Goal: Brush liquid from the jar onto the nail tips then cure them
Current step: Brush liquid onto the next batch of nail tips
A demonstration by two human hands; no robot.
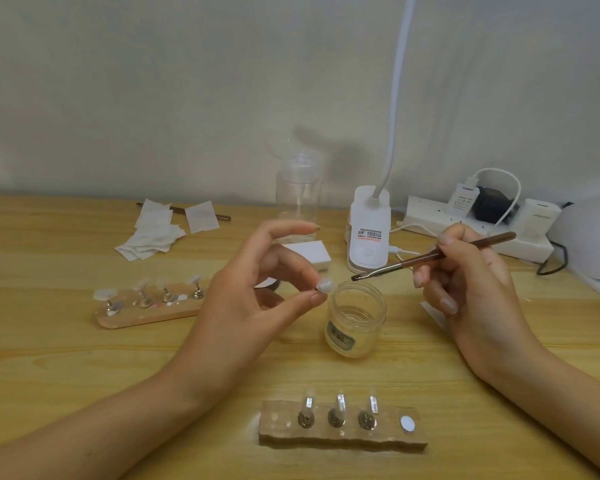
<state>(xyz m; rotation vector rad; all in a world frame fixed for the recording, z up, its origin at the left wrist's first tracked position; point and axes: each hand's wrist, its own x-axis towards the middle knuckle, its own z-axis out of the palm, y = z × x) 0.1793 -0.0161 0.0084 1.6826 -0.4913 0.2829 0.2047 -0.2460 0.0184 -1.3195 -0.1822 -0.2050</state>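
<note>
1. Nearest the camera, at lower centre, a rough wooden block [340, 441] lies on the wooden table [66, 358]. It carries three small metal stands [336, 412] with clear nail tips, and one bare oval spot at its right end.
2. Left hand [253, 289], centre of the frame: thumb and a finger pinch a small stand bearing a pale nail tip [325, 285], raised above the table. The index finger is stretched out above.
3. Right hand [471, 282], centre right: fingers grip a brown brush [430, 256] like a pen. Its bristles point left, near the held nail tip and above the jar's mouth.
4. An open glass jar [355, 320] stands at centre, between the two hands.
5. Centre left: a second block [146, 313] with four nail tips on stands.
6. Upper part of the table: scattered white wipes [153, 233] at left, a clear bottle [297, 192], a white lamp base [369, 233] and a power strip [475, 226] at right.
</note>
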